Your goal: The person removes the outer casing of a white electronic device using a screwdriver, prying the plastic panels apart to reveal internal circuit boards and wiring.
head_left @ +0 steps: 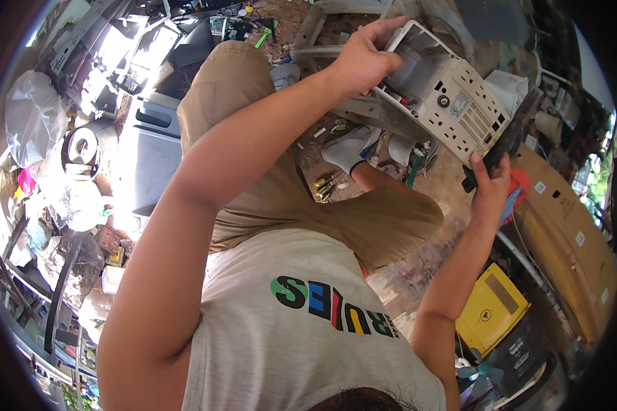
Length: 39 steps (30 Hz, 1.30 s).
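A beige box-shaped plastic casing (452, 103) is held up and tilted at the upper right, with slots, a round black fitting and a label on the side facing me. Its left end is open and shows a hollow grey inside. My left hand (369, 60) grips the rim of that open end, thumb on the near side and fingers partly hidden behind it. At the lower right end, my right hand (490, 188) is closed around the casing's edge, beside a dark part (507, 147). Whether that dark part belongs to the casing, I cannot tell.
Yellow-handled hand tools (325, 185) lie on the ground between my legs. To the left stands a grey plastic case (151, 151) amid scrap and plastic bags. A yellow panel (492, 308) and a long cardboard piece (569, 233) are at the right. Wooden framing (315, 31) stands ahead.
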Each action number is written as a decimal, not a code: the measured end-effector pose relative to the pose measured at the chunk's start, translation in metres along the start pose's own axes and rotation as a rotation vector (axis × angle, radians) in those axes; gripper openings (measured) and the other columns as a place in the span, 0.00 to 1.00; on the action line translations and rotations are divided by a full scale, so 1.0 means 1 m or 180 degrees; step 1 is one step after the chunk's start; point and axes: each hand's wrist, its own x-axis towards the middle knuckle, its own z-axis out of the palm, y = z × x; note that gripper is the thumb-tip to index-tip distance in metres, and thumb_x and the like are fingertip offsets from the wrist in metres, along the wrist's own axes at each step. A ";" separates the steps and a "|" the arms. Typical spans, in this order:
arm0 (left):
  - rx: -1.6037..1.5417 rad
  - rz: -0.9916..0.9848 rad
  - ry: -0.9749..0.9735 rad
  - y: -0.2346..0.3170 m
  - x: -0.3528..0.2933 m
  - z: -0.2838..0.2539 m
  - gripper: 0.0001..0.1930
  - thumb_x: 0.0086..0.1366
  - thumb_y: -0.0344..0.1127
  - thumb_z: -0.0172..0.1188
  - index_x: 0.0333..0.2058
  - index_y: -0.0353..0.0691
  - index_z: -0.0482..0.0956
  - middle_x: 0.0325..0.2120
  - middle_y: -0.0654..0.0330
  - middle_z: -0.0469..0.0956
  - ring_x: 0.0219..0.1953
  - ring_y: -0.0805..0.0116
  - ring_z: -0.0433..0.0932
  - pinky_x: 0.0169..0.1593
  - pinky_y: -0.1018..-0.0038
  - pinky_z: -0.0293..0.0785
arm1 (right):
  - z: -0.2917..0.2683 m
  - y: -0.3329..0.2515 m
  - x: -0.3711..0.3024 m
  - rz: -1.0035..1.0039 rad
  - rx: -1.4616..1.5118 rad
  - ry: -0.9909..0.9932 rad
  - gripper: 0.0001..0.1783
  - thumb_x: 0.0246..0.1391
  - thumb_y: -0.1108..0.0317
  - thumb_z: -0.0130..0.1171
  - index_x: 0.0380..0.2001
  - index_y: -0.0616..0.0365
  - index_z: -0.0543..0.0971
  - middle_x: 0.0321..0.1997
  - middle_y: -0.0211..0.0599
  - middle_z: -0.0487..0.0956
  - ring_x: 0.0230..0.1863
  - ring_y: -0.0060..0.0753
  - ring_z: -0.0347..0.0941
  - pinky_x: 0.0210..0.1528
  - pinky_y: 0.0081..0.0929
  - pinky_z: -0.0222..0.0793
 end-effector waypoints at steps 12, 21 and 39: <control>0.0134 0.0341 -0.0182 -0.012 0.002 0.004 0.36 0.55 0.17 0.55 0.66 0.36 0.67 0.54 0.56 0.79 0.53 0.67 0.79 0.57 0.72 0.74 | -0.006 0.010 0.001 -0.0061 -0.0227 0.0006 0.35 0.55 0.66 0.72 0.62 0.67 0.69 0.58 0.41 0.77 0.57 0.29 0.74 0.61 0.27 0.67; 0.1054 -0.0078 -0.0041 -0.002 0.009 0.051 0.36 0.55 0.15 0.49 0.66 0.37 0.66 0.50 0.54 0.80 0.49 0.62 0.81 0.53 0.65 0.80 | -0.099 0.127 -0.061 0.0073 0.0028 0.0925 0.23 0.61 0.64 0.66 0.55 0.65 0.77 0.45 0.35 0.84 0.44 0.24 0.78 0.50 0.24 0.73; 0.3289 -0.0841 0.0356 0.040 0.043 0.046 0.24 0.63 0.36 0.51 0.59 0.46 0.66 0.58 0.53 0.70 0.60 0.51 0.72 0.62 0.53 0.72 | 0.139 0.582 -0.308 0.3337 -0.0483 0.1541 0.25 0.56 0.59 0.60 0.57 0.50 0.76 0.49 0.55 0.82 0.51 0.57 0.79 0.55 0.48 0.73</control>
